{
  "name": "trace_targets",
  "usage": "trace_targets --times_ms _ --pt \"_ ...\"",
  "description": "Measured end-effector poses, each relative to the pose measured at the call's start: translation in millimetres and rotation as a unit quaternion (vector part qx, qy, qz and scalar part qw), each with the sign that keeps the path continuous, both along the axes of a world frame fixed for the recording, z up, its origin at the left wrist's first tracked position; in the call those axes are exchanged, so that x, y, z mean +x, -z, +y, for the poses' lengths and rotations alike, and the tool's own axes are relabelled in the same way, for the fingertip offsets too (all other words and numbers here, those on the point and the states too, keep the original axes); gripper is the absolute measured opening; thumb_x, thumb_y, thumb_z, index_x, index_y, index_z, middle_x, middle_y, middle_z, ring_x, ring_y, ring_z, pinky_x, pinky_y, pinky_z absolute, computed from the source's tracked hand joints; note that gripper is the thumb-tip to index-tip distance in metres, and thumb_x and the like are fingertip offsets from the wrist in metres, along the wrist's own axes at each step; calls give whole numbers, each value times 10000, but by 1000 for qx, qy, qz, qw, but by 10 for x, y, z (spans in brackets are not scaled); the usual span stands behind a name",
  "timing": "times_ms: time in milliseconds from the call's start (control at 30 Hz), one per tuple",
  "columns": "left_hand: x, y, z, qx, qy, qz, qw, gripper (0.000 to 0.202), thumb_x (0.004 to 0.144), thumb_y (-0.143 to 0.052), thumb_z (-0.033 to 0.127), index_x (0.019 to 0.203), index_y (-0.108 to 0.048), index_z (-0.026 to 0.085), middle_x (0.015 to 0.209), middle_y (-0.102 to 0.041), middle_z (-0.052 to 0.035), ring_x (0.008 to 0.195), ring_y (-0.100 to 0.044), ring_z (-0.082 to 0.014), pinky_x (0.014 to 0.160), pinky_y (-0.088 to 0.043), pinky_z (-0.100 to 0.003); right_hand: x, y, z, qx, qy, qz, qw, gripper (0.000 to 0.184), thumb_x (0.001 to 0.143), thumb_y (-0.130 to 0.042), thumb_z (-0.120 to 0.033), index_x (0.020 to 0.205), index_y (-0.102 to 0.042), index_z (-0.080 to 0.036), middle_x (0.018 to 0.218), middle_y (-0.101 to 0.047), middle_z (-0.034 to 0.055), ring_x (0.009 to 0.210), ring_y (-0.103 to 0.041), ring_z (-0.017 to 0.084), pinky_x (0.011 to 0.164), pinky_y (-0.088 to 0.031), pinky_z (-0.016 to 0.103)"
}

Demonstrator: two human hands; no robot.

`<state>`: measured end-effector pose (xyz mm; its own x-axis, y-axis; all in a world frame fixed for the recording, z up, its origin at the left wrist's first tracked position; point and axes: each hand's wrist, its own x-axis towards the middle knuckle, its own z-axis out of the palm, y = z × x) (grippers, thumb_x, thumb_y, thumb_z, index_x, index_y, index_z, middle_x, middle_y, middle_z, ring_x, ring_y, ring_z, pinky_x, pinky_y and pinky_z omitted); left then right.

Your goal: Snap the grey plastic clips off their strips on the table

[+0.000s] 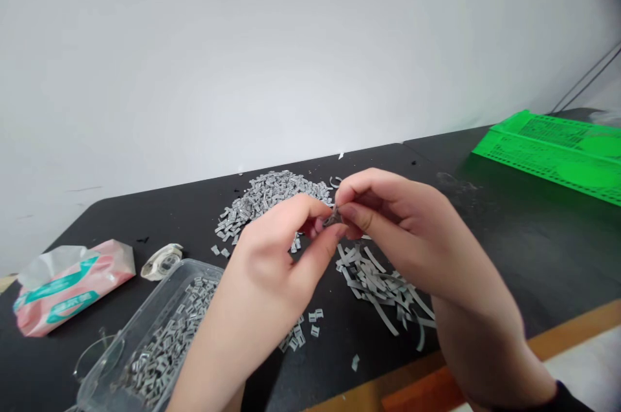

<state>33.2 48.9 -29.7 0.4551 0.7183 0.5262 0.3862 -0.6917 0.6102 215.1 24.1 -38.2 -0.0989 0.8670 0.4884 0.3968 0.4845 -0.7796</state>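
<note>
Both hands meet above the middle of the table. My left hand is closed, its thumb and fingertips pinching a small grey piece. From the other side, my right hand grips the same piece between thumb and forefinger. Fingertips cover most of it, so its exact shape cannot be made out. Beyond my hands lies a heap of small grey plastic parts. Under my right hand is a loose pile of grey strips. Several grey buckle-like pieces lie beside my left wrist.
At the left, a clear plastic box holds many small grey pieces, with glasses beside it. A wristwatch and a pink tissue pack lie farther left. A green plastic basket rests at the far right, near the wall.
</note>
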Motion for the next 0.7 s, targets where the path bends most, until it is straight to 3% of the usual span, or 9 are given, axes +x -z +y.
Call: trace_targets --times_ms 167,400,700 --pt "-13 0 9 -42 4 -44 998 150 960 -592 179 818 -633 204 716 -616 35 596 -522 -99 534 -408 -222 -20 11 0 -15 -6 57 998 113 1003 -602 -218 916 -675 -221 772 -690 -7 704 -675 138 622 -519 265" --pt "-54 -41 17 -26 9 -45 999 196 957 -617 161 765 -618 201 637 -547 67 530 -416 -70 483 -347 -198 -34 -34 4 0 -17 115 993 93 984 -648 -218 943 -731 -211 689 -712 -21 618 -698 114 602 -564 241" --pt "-52 -64 11 -32 15 -48 998 214 965 -604 174 754 -618 211 628 -555 57 533 -447 -88 476 -354 -213 -44 -35 1 -26 -20 140 990 68 871 -794 -250 927 -778 -214 752 -753 6 627 -711 142 605 -616 273"
